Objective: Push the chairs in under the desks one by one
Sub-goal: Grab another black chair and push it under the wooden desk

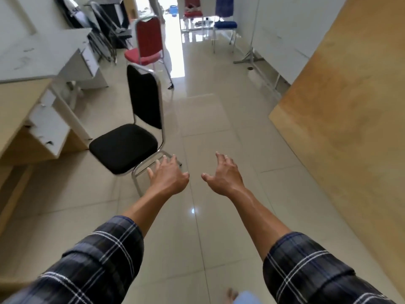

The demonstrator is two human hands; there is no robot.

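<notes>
A black padded chair point(125, 147) with a chrome frame stands in the aisle, its seat facing the wooden desk point(15, 106) on the left and its backrest point(143, 96) toward the aisle. Behind it a red chair point(149, 38) faces a grey desk point(43, 53). My left hand point(168, 175) is stretched out with fingers spread, just right of the black chair's seat and in front of its lower frame, holding nothing. My right hand point(224, 175) is also out and open, over bare floor, apart from the chair.
A large plywood panel point(350, 106) lines the right side. A blue chair point(224, 26) stands at the far right of the aisle, a metal stand base point(248, 59) near it. Folded chairs point(103, 29) lean at the far left. Tiled floor runs down the middle.
</notes>
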